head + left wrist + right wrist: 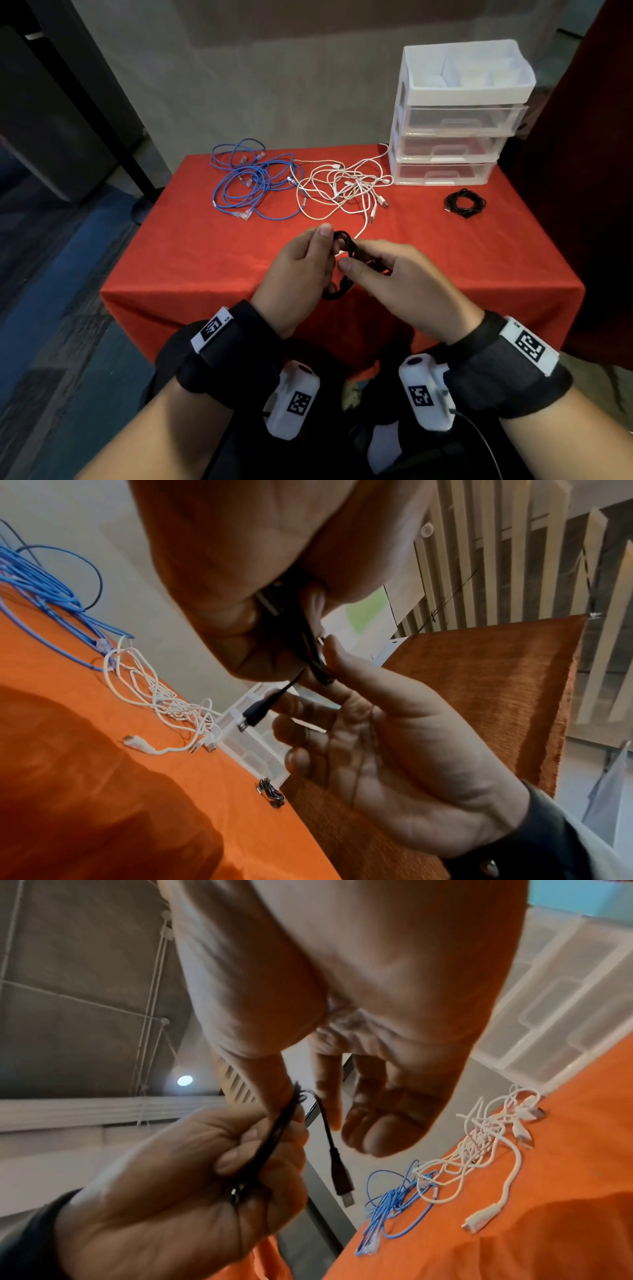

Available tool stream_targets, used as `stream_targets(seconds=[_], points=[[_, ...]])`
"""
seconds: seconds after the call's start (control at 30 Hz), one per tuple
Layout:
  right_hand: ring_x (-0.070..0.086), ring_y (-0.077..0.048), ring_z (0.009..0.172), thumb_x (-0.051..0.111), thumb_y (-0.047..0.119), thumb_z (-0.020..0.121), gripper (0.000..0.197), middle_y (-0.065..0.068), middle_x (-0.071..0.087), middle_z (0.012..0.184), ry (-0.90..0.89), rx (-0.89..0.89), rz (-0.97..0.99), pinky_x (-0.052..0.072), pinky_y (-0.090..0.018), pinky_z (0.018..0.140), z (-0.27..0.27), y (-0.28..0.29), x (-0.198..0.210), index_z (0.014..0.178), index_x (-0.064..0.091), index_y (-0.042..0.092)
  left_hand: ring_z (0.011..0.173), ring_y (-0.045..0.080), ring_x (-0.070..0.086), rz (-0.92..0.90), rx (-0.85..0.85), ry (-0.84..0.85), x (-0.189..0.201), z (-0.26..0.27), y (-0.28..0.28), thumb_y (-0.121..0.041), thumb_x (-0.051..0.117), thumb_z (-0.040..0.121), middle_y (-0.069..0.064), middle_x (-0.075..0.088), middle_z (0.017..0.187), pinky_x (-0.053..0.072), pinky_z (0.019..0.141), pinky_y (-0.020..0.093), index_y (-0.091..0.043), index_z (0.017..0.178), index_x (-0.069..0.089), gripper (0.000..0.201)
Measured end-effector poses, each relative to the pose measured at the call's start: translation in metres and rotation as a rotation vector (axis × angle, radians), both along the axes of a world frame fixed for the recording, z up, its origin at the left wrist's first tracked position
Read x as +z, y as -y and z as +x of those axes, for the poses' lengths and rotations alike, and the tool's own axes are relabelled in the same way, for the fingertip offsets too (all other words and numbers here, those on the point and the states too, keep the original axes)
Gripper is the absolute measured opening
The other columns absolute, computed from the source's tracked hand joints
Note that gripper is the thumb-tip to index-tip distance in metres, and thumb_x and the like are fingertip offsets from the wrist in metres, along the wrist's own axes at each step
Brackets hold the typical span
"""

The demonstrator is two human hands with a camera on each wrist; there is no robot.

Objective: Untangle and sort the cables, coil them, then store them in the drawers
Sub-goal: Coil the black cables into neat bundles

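Black cable (343, 255), light and limp by the look of it, half-coiled above the near edge of the red table (205, 260), bundle clenched in left hand (301, 274), right hand (397, 284) fingers loosely curled about the loops, grip uncertain; best pinched across gathered loops, USB plug (344, 1185) dangling free.

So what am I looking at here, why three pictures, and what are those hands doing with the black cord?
A person wears three cameras: one on the head looking down, one on each wrist looking along the fingers. The left hand grips a coiled black USB cable; the right hand touches its loops, plug dangling. On the red-clothed table lie tangled blue network cables, tangled white charging cables, a second coiled black cable and a clear plastic drawer unit, drawers closed.
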State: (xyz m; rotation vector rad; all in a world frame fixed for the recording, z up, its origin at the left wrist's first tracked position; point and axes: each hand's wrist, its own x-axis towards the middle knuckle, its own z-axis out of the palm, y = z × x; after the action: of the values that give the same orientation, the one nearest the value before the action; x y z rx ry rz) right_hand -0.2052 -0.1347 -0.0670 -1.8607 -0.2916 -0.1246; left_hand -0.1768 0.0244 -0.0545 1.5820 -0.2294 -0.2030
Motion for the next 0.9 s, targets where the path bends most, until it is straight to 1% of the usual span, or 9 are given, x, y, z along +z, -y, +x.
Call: stream_targets(seconds=[0.1, 0.17, 0.3, 0.4, 0.5, 0.67, 0.73, 0.83, 0.9], points=[[0.061, -0.005, 0.08, 0.064, 0.009, 0.099, 0.018, -0.007, 0.075, 0.09, -0.099, -0.009, 0.128, 0.051, -0.025, 0.07, -0.001, -0.001, -0.002, 0.111, 0.077, 0.015, 0.044, 0.005, 0.024, -0.055, -0.033, -0.001, -0.001, -0.003, 0.002, -0.028, 0.036, 0.109, -0.012, 0.031, 0.051, 0.025, 0.043, 0.018, -0.011, 0.086, 0.051, 0.033], [0.065, -0.01, 0.077, 0.062, 0.003, 0.098, 0.021, -0.01, 0.076, 0.089, -0.161, -0.036, 0.288, 0.052, -0.024, 0.064, -0.002, -0.003, -0.001, 0.113, 0.075, 0.012, 0.047, 0.007, 0.023, -0.065, -0.042, 0.011, -0.002, -0.002, 0.004, -0.028, 0.037, 0.109, -0.01, 0.029, 0.053, 0.02, 0.045, 0.021, -0.009, 0.088, 0.053, 0.032], [0.065, -0.021, 0.076, 0.062, -0.001, 0.095, 0.026, -0.017, 0.071, 0.088, -0.25, -0.053, 0.576, 0.052, -0.027, 0.067, -0.002, -0.006, 0.004, 0.119, 0.067, 0.006, 0.047, 0.009, 0.032, -0.034, 0.029, 0.057, -0.002, 0.001, 0.004, -0.027, 0.042, 0.108, -0.007, 0.039, 0.054, 0.029, 0.052, 0.03, -0.01, 0.089, 0.06, 0.031], [0.062, -0.022, 0.083, 0.065, 0.009, 0.091, 0.035, -0.013, 0.072, 0.099, -0.351, 0.013, 0.724, 0.047, -0.033, 0.075, -0.001, -0.004, 0.006, 0.126, 0.062, 0.011, 0.045, 0.007, 0.043, 0.035, 0.058, 0.109, -0.004, 0.007, 0.003, -0.027, 0.044, 0.107, -0.004, 0.052, 0.058, 0.038, 0.051, 0.025, -0.011, 0.089, 0.063, 0.031], [0.052, -0.018, 0.081, 0.066, 0.014, 0.09, 0.038, -0.003, 0.062, 0.082, -0.417, 0.1, 0.793, 0.042, -0.036, 0.077, 0.0, -0.004, 0.007, 0.127, 0.06, 0.017, 0.046, 0.014, 0.042, 0.086, 0.069, 0.143, -0.008, 0.013, 0.001, -0.028, 0.047, 0.106, 0.007, 0.047, 0.063, 0.033, 0.044, 0.021, -0.014, 0.083, 0.063, 0.032], [0.055, -0.029, 0.097, 0.07, 0.006, 0.09, 0.048, -0.015, 0.063, 0.107, -0.394, 0.11, 0.612, 0.046, -0.037, 0.074, -0.001, -0.004, 0.008, 0.134, 0.054, 0.014, 0.047, 0.019, 0.041, 0.122, 0.102, 0.184, -0.01, 0.017, -0.001, -0.029, 0.048, 0.106, 0.006, 0.043, 0.055, 0.032, 0.045, 0.024, -0.018, 0.079, 0.06, 0.031], [0.054, -0.028, 0.088, 0.068, 0.003, 0.087, 0.042, -0.017, 0.06, 0.101, -0.348, 0.06, 0.546, 0.046, -0.037, 0.069, 0.0, -0.005, 0.008, 0.127, 0.056, 0.011, 0.045, 0.02, 0.045, 0.155, 0.097, 0.241, -0.009, 0.016, -0.002, -0.032, 0.048, 0.105, 0.003, 0.046, 0.051, 0.036, 0.045, 0.026, -0.021, 0.079, 0.06, 0.031], [0.05, -0.021, 0.068, 0.057, -0.009, 0.092, 0.032, -0.012, 0.057, 0.088, -0.242, -0.008, 0.345, 0.047, -0.039, 0.066, 0.0, -0.004, 0.006, 0.118, 0.059, 0.009, 0.04, 0.015, 0.05, 0.232, 0.113, 0.332, -0.006, 0.015, -0.003, -0.034, 0.049, 0.105, -0.001, 0.05, 0.044, 0.039, 0.047, 0.025, -0.017, 0.082, 0.062, 0.031], [0.052, -0.023, 0.067, 0.057, -0.01, 0.093, 0.033, -0.015, 0.064, 0.097, -0.191, -0.009, 0.232, 0.049, -0.041, 0.067, 0.0, -0.001, 0.005, 0.117, 0.063, 0.011, 0.039, 0.014, 0.052, 0.263, 0.125, 0.368, -0.004, 0.016, -0.004, -0.033, 0.05, 0.105, 0.0, 0.052, 0.044, 0.04, 0.047, 0.023, -0.017, 0.084, 0.063, 0.03]])
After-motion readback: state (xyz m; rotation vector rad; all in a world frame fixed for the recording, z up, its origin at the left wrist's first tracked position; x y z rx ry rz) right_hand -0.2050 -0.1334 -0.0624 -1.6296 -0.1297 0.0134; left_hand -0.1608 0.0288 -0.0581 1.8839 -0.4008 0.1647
